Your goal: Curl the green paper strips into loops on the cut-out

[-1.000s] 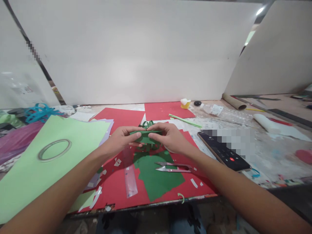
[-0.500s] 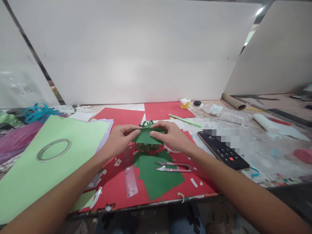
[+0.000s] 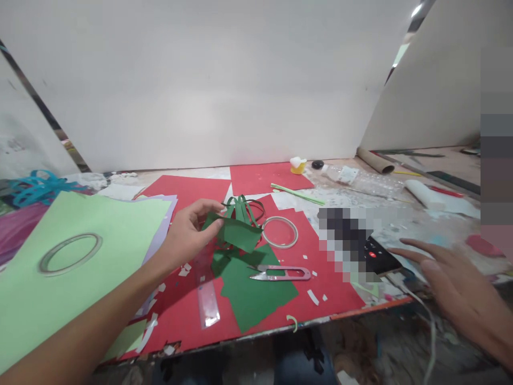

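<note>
My left hand (image 3: 196, 227) pinches a dark green paper piece (image 3: 238, 233) between thumb and fingers. Looped green strips (image 3: 240, 207) rise from behind that piece. Over at the right, my right hand (image 3: 449, 272) is held with fingers stretched out and nothing in it, beside the phone (image 3: 387, 262). Below the held piece lies a green sheet (image 3: 256, 299) with jagged edges. Pink-handled thread snips (image 3: 286, 273) rest on it, their blades pointing left. A clear ruler (image 3: 209, 305) lies to the left of the sheet, and a roll of tape (image 3: 296, 235) lies behind the snips.
Red paper (image 3: 172, 321) scattered with white scraps covers the table's front. Light green paper (image 3: 116, 214) carries another tape roll (image 3: 44, 262) at left. Further back are a yellow cup (image 3: 297, 168), a plastic bottle (image 3: 360, 179) and a cardboard tube (image 3: 375, 160). A white cable (image 3: 432, 326) hangs over the edge.
My right hand has let go of the green paper piece and moved right, to the phone. My left hand still holds the piece, now tilted. The tape roll behind it shows fully.
</note>
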Tool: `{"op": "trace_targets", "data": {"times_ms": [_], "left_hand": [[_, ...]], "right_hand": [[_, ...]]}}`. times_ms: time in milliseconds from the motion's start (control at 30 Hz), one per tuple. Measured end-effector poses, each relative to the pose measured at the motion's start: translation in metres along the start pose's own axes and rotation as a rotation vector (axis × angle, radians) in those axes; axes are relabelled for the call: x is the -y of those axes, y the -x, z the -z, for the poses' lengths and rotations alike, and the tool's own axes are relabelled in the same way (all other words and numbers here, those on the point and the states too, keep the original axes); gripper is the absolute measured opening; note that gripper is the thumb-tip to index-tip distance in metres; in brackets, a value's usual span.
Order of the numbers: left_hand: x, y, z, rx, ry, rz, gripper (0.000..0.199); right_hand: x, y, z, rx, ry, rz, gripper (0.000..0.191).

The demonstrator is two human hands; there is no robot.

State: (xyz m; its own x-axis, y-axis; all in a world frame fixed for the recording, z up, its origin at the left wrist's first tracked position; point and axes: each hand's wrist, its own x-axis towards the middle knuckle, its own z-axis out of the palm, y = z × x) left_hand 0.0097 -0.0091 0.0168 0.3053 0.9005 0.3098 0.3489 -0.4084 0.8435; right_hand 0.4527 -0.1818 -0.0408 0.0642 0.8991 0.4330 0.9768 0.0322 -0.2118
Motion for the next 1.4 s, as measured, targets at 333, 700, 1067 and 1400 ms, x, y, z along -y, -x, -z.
{"op": "trace_targets", "data": {"times_ms": [333,700,1067,1400], "left_hand": [[0.000,-0.002,-0.001,-0.005,0.074,0.009,0.023],[-0.024,0.000,-0.009,0.292,-0.102,-0.024,0.016],[-0.008,-0.019,0.002,-0.028,0.030,0.191,0.030],[-0.006,-0.008,-0.007,-0.018,0.113,0.111,0.016]], "right_hand": [[-0.004,0.002,-0.008,-0.013,-0.027,0.010,0.036],[0.172,-0.076,0.004,-0.032,-0.404,0.143,0.039],[0.263,-0.145,-0.076,0.330,-1.232,0.056,0.026],[0.263,-0.134,-0.079,0.256,-1.337,-0.027,0.014]]}}
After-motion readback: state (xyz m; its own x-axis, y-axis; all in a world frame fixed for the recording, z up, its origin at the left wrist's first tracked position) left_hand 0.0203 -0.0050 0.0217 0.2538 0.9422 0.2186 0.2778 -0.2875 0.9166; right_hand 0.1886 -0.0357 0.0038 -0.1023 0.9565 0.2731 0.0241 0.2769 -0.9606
